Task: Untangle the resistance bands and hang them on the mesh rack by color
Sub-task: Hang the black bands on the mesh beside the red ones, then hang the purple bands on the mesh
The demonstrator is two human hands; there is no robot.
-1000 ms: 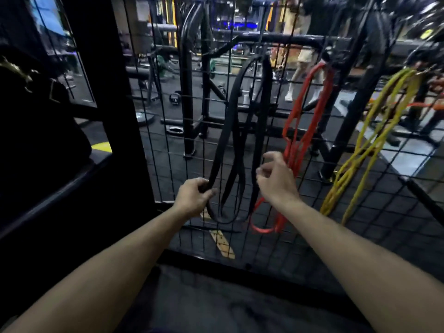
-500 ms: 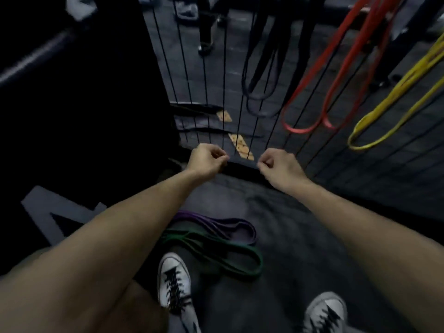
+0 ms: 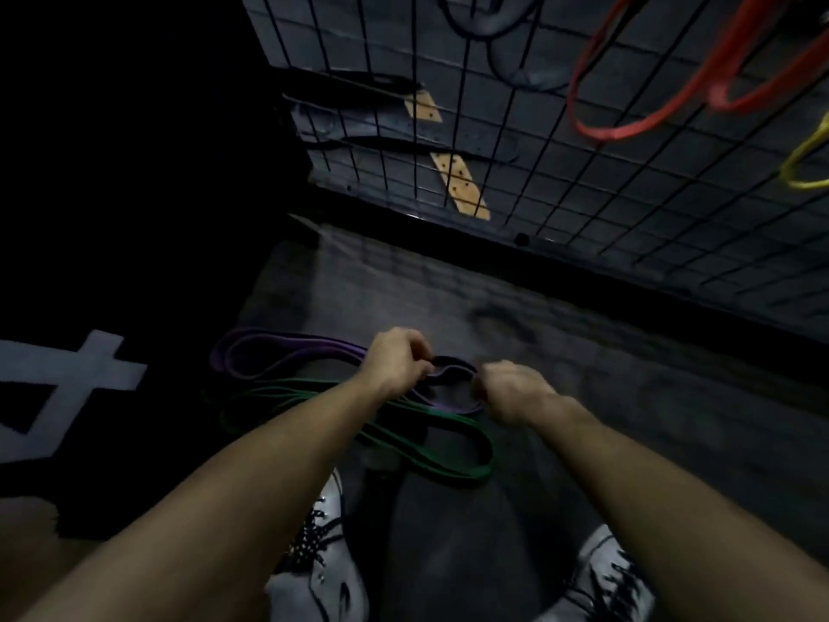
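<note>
A purple band point(image 3: 287, 347) and a green band point(image 3: 448, 446) lie overlapped on the dark floor in front of my shoes. My left hand point(image 3: 397, 356) is down on the purple band's right loop, its fingers curled onto the band. My right hand point(image 3: 511, 390) is blurred, with curled fingers at the same loop's right end; whether it holds the band is unclear. On the mesh rack point(image 3: 538, 186) above hang black bands point(image 3: 507, 33), red bands point(image 3: 628, 125) and a yellow band point(image 3: 803, 175).
My two white shoes point(image 3: 323, 572) stand at the bottom edge, close to the green band. The rack's black base bar point(image 3: 493, 249) runs across the floor behind the bands. A dark mat with white lettering point(image 3: 76, 379) lies to the left.
My view has tilted from the rack down to the floor. Both hands left the hanging black and red bands and dropped to the purple band on the floor.
</note>
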